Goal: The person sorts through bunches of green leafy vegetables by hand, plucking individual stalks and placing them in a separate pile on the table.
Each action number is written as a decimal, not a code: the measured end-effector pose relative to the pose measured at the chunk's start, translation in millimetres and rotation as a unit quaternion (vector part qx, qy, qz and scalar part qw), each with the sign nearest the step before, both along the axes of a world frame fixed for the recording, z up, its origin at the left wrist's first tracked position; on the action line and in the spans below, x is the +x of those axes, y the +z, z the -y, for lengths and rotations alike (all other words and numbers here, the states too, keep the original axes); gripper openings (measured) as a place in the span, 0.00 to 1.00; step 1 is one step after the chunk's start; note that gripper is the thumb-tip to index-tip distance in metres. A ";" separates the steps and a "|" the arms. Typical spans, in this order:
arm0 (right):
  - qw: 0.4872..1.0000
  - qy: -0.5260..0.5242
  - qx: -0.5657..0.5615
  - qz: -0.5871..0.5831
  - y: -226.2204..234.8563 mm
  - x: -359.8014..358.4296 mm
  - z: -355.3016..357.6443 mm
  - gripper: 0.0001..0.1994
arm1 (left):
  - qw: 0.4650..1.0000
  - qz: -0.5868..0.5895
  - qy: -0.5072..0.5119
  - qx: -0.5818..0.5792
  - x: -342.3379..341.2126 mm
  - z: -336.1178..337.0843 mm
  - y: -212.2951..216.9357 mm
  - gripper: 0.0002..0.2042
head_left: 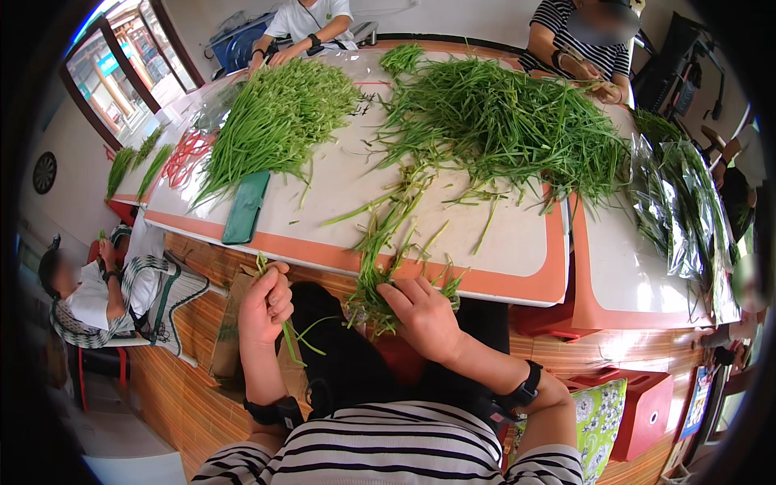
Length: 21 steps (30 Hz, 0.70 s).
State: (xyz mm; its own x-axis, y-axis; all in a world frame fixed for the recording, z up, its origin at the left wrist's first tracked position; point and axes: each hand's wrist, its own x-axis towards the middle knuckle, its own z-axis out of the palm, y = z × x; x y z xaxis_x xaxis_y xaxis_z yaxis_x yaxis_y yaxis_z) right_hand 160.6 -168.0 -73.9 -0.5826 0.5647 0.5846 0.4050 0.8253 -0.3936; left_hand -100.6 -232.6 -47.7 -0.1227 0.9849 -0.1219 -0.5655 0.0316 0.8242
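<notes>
Striped sleeves and black wristbands frame both forearms. Left hand (265, 305) is clenched around a few thin green stalks (288, 335), limp and bent, hanging below the fist. Right hand (423, 317) rests with fingers curled on a loose bunch of green stems (373, 275) trailing off the table's edge toward the lap. White table (517, 250) with orange rim carries big tangled heaps of long, grass-like greens (501, 121) and a flat green case (245, 208). Other people sit around it.
</notes>
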 end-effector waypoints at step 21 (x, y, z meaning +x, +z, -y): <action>0.937 -0.139 -0.248 0.203 -213.0 -2.7 -111.4 0.16 | 0.991 -0.063 0.065 -0.100 -17.0 28.8 -19.5 0.09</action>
